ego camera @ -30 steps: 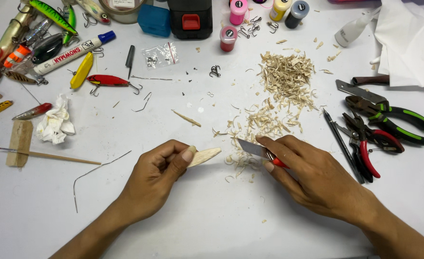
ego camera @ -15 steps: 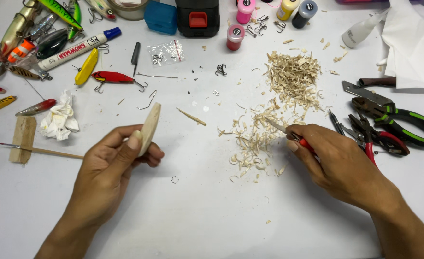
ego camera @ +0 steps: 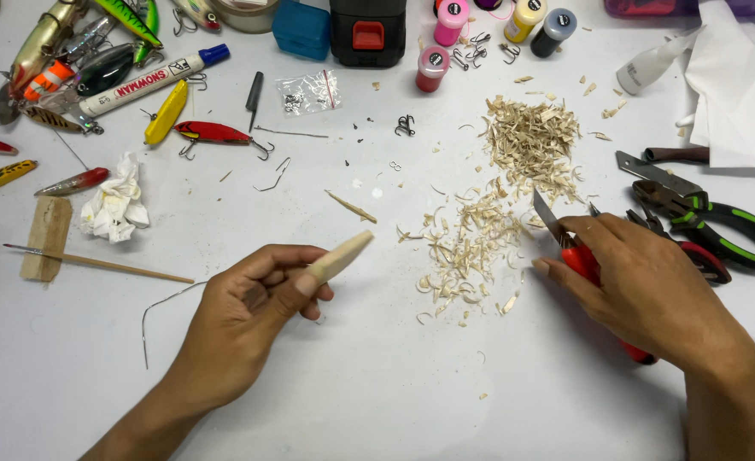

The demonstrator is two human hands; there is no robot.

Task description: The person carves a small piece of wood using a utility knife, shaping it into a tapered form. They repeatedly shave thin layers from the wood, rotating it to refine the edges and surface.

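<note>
You sit at a big white desk [ego camera: 377, 401]. Your left hand [ego camera: 249, 312] is closed around a pale wooden stick [ego camera: 342, 256]. It pinches the stick between thumb and fingers, and the rounded tip pokes out to the upper right, above the desk. Your right hand [ego camera: 642, 290] is wrapped tight around a red-handled knife [ego camera: 578, 256]. The blade points up and away from the wood, so the two are well apart.

Between your hands lies a big pile of wood shavings [ego camera: 501, 196]. That tells me a lot of carving looks done. The tip of the stick looks smooth and round. The part inside your hand is hidden, so I cannot tell how much shaping is left.

Pliers with green handles [ego camera: 719, 218] lie near your right hand. Painted fishing lures [ego camera: 211, 132] and little paint jars [ego camera: 433, 68] sit along the top. Some are cut off at the edge.
</note>
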